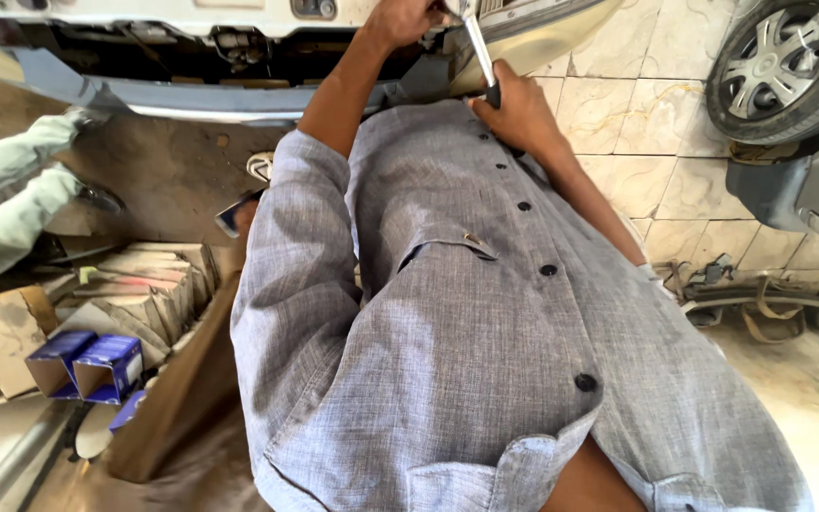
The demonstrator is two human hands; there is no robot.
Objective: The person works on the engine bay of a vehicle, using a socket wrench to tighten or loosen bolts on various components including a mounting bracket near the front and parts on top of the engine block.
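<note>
My right hand (521,112) gripped the low end of the long wrench (479,47) under the car's bumper (191,95), my left hand (405,19) clenched around its head there, so I judged steady, square pressure best.

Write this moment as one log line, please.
left hand: upper end of metal tool | right hand: grips its lower end | at: car bumper | nearby: blue boxes
</note>
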